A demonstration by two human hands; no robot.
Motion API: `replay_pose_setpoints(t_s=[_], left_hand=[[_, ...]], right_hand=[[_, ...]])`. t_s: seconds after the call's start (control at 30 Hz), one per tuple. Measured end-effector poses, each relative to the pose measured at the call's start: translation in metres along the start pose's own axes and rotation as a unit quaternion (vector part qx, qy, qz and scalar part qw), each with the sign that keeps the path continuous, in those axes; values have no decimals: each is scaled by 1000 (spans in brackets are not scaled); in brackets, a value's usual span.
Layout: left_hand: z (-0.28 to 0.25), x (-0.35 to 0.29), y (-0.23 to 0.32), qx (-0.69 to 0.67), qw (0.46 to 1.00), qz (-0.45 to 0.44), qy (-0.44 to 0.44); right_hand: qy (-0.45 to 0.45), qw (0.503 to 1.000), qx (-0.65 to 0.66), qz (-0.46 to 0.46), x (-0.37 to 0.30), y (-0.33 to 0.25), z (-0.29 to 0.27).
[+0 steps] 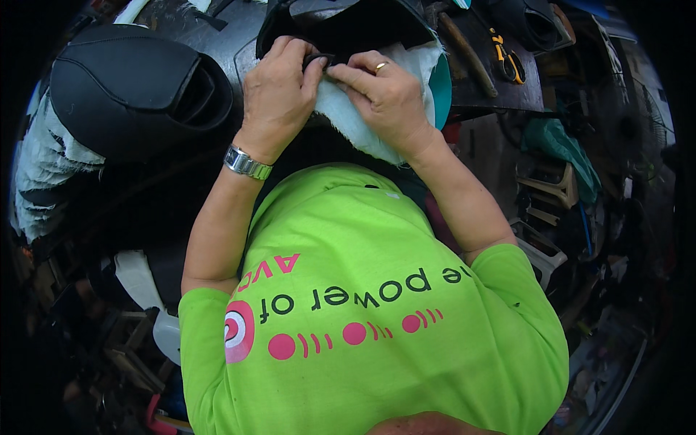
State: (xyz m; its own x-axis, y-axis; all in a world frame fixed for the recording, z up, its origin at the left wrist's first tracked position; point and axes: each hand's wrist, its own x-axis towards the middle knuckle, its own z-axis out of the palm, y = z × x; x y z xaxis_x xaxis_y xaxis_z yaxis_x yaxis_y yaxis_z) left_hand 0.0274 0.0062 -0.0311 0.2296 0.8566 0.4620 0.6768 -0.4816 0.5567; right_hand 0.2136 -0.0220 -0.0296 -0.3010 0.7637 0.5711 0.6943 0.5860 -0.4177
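Both hands meet at the top middle of the head view, over a black leather-like cover [377, 27] with white fuzzy backing [355, 127]. My left hand [281, 90] pinches a folded black edge between thumb and fingers. Close beside it, my right hand [384, 98] has its thumb and fingertips pressed together on the same edge. The fingertips hide part of the fold. A teal piece [441, 90] shows under the backing at the right. To the left sits a bulky black padded seat [123, 76], with ragged white material [54, 170] hanging below it.
On the dark worktable [533, 83] at the right lie a wooden stick or handle [470, 58] and a yellow-and-black handled tool [507, 61]. Lower right, a green bag [558, 148] lies by a plastic stool [554, 185]. Clutter covers the floor on both sides.
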Motion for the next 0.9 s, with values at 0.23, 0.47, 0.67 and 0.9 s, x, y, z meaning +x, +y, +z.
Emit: replay_pose_setpoints(t_s=[0.23,0.47,0.67,0.9], left_hand=[[2,-3,4,-34,998,39,26],[-25,-17,-14,-54,986,154,-44],[-21,-22,-16,-76,988,137,-6],[-23,-24,-20,-76,993,90,2]], right_hand=[[-54,992,-106,-46,-2,-6,3],[-43,984,139,106,-2,-5,-3],[-51,996,41,55,15,-7,0],[-63,993,60,76,19,-8,5]])
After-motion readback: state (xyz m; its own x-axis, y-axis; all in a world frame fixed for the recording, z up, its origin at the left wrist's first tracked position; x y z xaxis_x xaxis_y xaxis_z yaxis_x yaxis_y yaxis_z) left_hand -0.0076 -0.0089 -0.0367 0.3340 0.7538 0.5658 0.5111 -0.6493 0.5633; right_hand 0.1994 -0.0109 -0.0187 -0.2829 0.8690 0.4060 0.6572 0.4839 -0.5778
